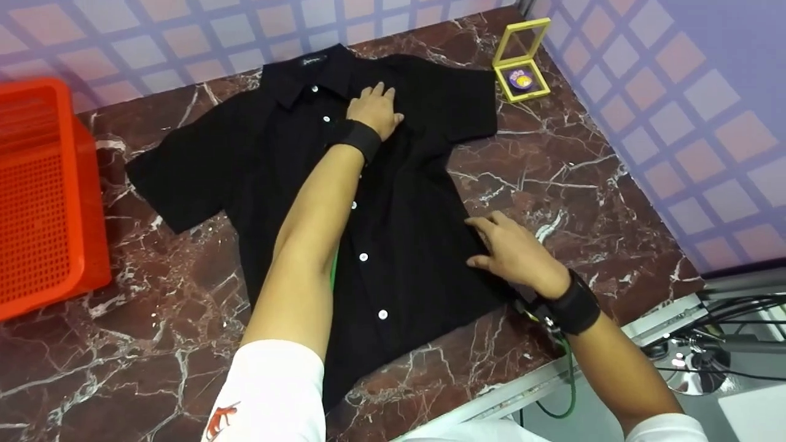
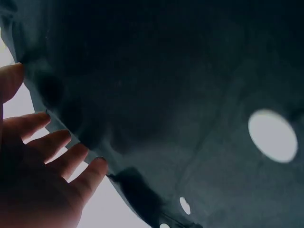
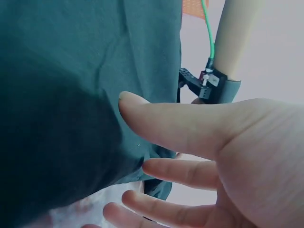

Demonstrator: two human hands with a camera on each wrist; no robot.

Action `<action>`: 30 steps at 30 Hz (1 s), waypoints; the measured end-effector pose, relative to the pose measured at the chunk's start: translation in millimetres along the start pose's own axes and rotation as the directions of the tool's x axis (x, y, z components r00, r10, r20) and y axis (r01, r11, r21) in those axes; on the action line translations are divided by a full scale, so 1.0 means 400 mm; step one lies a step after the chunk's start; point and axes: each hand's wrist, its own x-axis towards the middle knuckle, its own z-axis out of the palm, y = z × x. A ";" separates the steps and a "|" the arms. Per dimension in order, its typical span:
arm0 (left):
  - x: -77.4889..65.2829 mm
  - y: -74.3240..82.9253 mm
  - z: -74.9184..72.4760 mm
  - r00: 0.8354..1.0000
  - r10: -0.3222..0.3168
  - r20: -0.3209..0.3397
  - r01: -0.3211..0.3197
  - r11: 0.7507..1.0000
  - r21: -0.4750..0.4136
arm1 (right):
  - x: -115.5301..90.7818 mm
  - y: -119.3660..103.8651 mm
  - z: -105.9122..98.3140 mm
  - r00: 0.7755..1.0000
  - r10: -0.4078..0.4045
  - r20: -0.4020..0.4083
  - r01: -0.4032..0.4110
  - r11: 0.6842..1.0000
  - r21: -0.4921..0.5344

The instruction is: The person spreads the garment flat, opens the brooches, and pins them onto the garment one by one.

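A black short-sleeved button-up shirt [image 1: 417, 245] with white buttons lies front up on a marbled table, its collar toward the wall. My left hand [image 1: 374, 110] rests on the chest below the collar, fingers extended. In the left wrist view, the fingertips of the left hand [image 2: 57, 161] meet the dark cloth [image 2: 156, 95]. At the shirt's right side edge is my right hand [image 1: 516, 255], thumb and fingers apart. The right wrist view shows the right hand [image 3: 190, 156] with its thumb over the black fabric [image 3: 71, 95] and its fingers by the edge.
An orange-red plastic basket [image 1: 86, 245] stands at the left. A small yellow case [image 1: 500, 77] with a raised clear lid and a purple round item sits at the back right. Tiled-pattern walls [image 1: 663, 110] border the table [image 1: 141, 344]. Cables [image 1: 737, 316] hang beyond the right front edge.
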 end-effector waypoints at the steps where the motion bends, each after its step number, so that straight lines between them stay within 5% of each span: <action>1: 0.001 -0.001 -0.001 1.000 -0.003 -0.001 0.003 1.000 0.000 | -0.008 0.003 0.002 1.000 0.005 -0.001 -0.005 1.000 0.005; 17: 0.009 0.012 -0.017 0.995 -0.079 0.058 0.083 0.995 -0.059 | -0.097 0.051 0.028 0.998 -0.045 0.038 0.036 0.979 0.202; 30: 0.047 0.059 0.020 0.985 -0.163 0.063 0.159 0.985 0.063 | -0.148 0.073 0.045 0.997 -0.074 -0.034 0.079 0.977 0.199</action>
